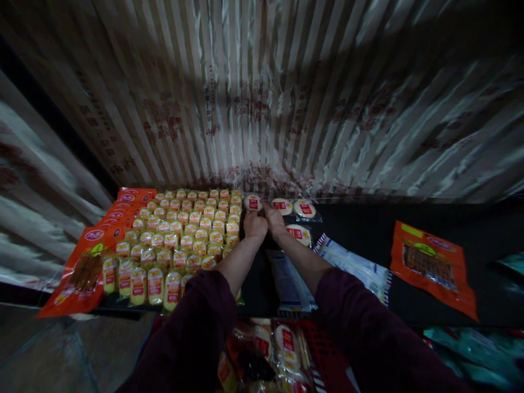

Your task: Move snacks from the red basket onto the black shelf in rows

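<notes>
Both my hands meet at the back of the black shelf, at a round white packet with a red label (252, 203). My left hand (256, 225) has its fingers bent at the packet's lower edge. Beside it, my right hand (273, 218) reaches to the packet's right edge, with a finger stretched out. Two similar round packets (282, 206) (305, 208) lie to the right, and another (298, 234) sits by my right wrist. Rows of small yellow wrapped cakes (180, 226) stand just left of my hands.
Orange packs (84, 270) overlap at the far left; another (434, 265) lies at the right. Blue-white packs (354, 265) rest near my right forearm. Below is a red basket (327, 349) with packets, and teal packs (478, 349) at lower right. A striped curtain (262, 98) hangs behind.
</notes>
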`<state>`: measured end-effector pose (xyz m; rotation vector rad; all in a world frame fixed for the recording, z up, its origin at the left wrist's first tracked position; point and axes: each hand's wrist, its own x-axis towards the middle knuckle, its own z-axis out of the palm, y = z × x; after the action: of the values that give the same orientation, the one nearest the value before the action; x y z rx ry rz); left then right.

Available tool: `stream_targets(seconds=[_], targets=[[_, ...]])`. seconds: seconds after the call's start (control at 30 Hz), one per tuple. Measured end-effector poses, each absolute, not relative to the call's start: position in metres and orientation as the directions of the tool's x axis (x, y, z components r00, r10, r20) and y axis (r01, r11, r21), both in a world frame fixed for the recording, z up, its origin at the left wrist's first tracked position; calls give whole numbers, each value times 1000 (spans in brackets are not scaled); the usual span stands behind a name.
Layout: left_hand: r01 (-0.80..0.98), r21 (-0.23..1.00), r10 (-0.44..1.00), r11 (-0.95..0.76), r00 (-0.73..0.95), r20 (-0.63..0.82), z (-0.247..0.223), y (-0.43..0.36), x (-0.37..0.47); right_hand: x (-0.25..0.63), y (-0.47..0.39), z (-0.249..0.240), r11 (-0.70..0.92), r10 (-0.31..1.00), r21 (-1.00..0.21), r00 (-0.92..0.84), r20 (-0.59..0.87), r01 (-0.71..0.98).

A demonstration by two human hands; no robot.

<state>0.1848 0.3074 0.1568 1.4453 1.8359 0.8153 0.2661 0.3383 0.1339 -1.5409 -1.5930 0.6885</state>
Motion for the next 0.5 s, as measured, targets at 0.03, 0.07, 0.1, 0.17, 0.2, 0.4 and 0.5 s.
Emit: stream_targets(seconds=[0.03, 0.07, 0.1, 0.17, 0.2, 0.4, 0.5], targets=[[589, 787, 982, 183, -145, -120, 159, 304, 184, 267, 335, 135, 132, 980, -803, 48, 195, 581], [608, 774, 984, 176, -119, -131, 162, 301, 183, 267, 330, 137, 150, 976, -768, 32, 217, 622], [623, 762, 984, 177, -101, -146, 165, 297, 181, 268, 325, 139, 161, 974, -731, 11, 225, 663], [639, 745, 981, 191, -95, -170, 171, 288, 179, 269, 313, 143, 168, 979, -683, -37, 203, 711], [642, 742, 980, 193, -95, -172, 173, 283, 178, 270, 306, 146, 174, 980, -659, -65, 186, 732], [634, 757, 984, 161, -48, -169, 183, 242, 170, 268, 253, 167, 227, 974, -552, -185, 131, 802], [638, 761, 987, 118, 8, -160, 186, 214, 163, 267, 222, 174, 246, 969, -525, -223, 109, 815]])
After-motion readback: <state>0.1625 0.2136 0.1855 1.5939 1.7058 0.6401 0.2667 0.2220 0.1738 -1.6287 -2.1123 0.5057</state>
